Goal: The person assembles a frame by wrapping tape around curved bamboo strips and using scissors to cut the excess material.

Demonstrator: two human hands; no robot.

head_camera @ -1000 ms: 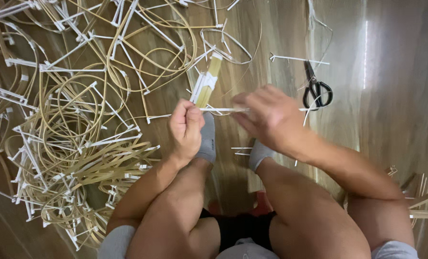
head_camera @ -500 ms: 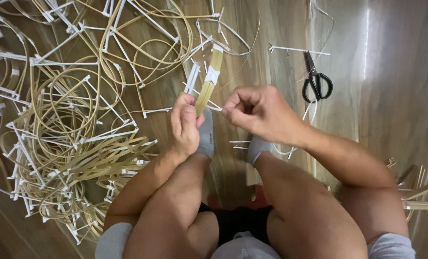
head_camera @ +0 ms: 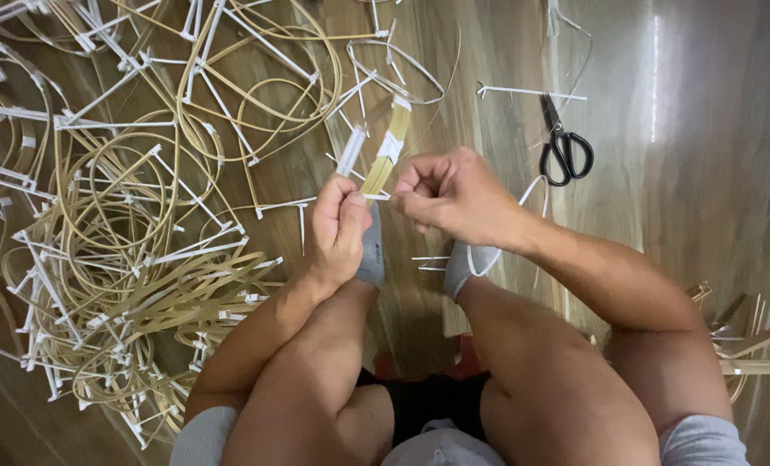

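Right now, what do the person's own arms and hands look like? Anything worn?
Both arms are bare from the grey short sleeves down. The left hand and right hand have no gloves, and no rings, watch or wristband are visible. Fingers are bare too. Also worn: grey socks and dark shorts.

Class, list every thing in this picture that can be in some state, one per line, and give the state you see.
Bundle of tan strips: bound with white tape, held upright off the floor.
Left hand: closed, grip pinching the bundle's lower end.
Right hand: closed, fingers pinched beside the bundle.
Scissors: shut, lying flat on the wooden floor.
Pile of strips: loose, tangled, on the floor.
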